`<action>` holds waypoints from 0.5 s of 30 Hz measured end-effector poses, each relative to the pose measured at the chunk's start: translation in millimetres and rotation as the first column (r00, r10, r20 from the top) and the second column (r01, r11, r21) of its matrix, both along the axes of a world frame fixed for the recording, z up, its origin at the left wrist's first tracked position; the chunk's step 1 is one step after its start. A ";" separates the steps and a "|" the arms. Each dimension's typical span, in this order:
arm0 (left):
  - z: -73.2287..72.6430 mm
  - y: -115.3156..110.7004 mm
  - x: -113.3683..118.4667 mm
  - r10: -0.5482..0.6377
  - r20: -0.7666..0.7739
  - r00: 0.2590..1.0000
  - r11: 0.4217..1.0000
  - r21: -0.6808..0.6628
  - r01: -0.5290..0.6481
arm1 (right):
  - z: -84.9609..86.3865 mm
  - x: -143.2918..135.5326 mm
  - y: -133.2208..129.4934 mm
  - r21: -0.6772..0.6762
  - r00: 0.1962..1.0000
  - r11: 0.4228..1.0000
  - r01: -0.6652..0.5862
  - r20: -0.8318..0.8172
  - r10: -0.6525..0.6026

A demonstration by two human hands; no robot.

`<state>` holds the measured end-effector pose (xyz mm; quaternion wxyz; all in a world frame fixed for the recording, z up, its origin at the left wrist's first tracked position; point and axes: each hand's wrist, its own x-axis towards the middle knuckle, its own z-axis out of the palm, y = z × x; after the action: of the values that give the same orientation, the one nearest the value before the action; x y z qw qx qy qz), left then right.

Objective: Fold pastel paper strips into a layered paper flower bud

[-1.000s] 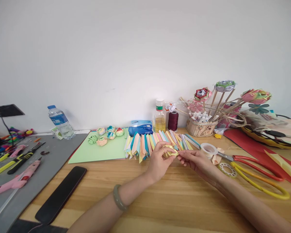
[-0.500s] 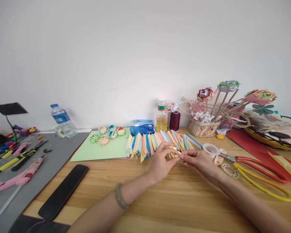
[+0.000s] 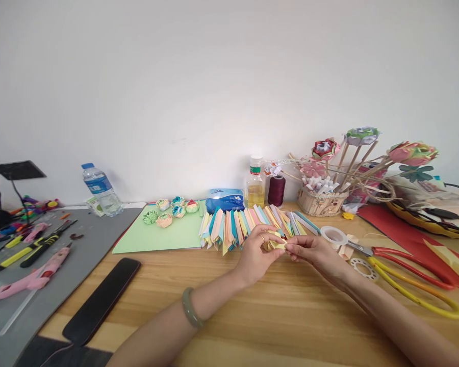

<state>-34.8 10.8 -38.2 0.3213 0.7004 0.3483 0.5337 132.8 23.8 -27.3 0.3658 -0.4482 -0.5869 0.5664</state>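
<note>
Yellow paper piece (image 3: pixel 278 246), held above the bench (image 3: pixel 229 316) between the two hands, just in front of the folded paper strips (image 3: pixel 233 229). It was already bent out of flat and appeared partly shaped, though its full form was hidden. The fingers of the left hand (image 3: pixel 252 260) curved around it, thumb and fingertips nearly closed upon it. Those of the right hand (image 3: pixel 317 255) were pinched together at its right end; whether they gripped the same piece could not be told.

Wooden table (image 3: pixel 260 326); flat black device (image 3: pixel 101 300), folded paper strips (image 3: pixel 224 228), scissors (image 3: pixel 374 251)
</note>
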 end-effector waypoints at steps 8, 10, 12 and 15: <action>3.2 -2.0 1.7 -0.040 0.020 0.999 0.999 -0.031 0.041 | 2.4 -3.7 -1.3 0.015 1.000 1.000 0.019 0.009 -0.019; 3.5 -2.2 1.7 -0.051 0.026 0.998 0.998 -0.037 0.052 | 3.0 -3.8 -1.8 0.021 1.000 1.000 0.014 0.012 -0.015; 3.2 -1.6 1.2 -0.053 0.035 0.998 0.997 -0.051 0.055 | 3.2 -3.1 -2.1 0.027 1.000 1.000 0.013 0.016 -0.013; 2.5 0.1 0.4 -0.047 0.054 0.997 0.996 -0.072 0.051 | 2.8 -1.4 -2.0 0.031 1.000 0.999 0.009 0.021 -0.010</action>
<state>-34.5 10.9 -35.7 0.3689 0.6822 0.3420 0.5306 131.5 21.8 -24.6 0.3694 -0.4512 -0.5972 0.5507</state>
